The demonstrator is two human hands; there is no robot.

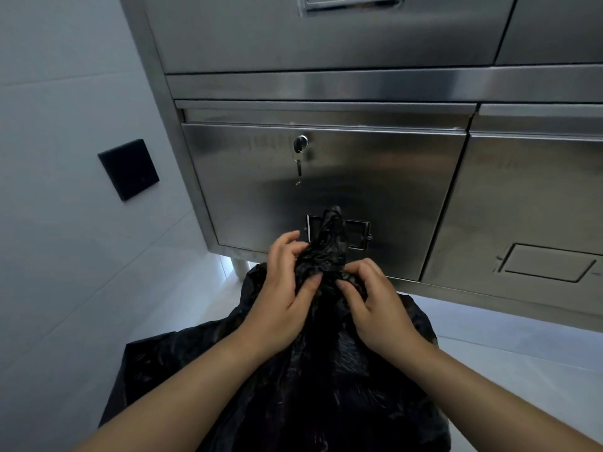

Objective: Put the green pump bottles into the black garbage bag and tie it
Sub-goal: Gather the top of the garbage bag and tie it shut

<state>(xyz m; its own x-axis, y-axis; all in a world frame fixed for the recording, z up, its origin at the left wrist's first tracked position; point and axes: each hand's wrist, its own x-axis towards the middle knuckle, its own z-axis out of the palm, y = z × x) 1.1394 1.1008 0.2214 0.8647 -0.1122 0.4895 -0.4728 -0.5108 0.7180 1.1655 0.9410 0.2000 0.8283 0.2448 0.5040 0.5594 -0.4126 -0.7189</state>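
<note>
Pinching, with left hand [287, 298] and right hand [375, 308] close together, the bunched neck of the black garbage bag [293, 386] just in front of the steel cabinet [391, 177]; likely thin, soft, slippery film, so best gripped at this neck.

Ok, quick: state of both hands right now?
Left hand: grips the bunched neck of the black garbage bag.
Right hand: pinches the same neck from the other side.
</note>
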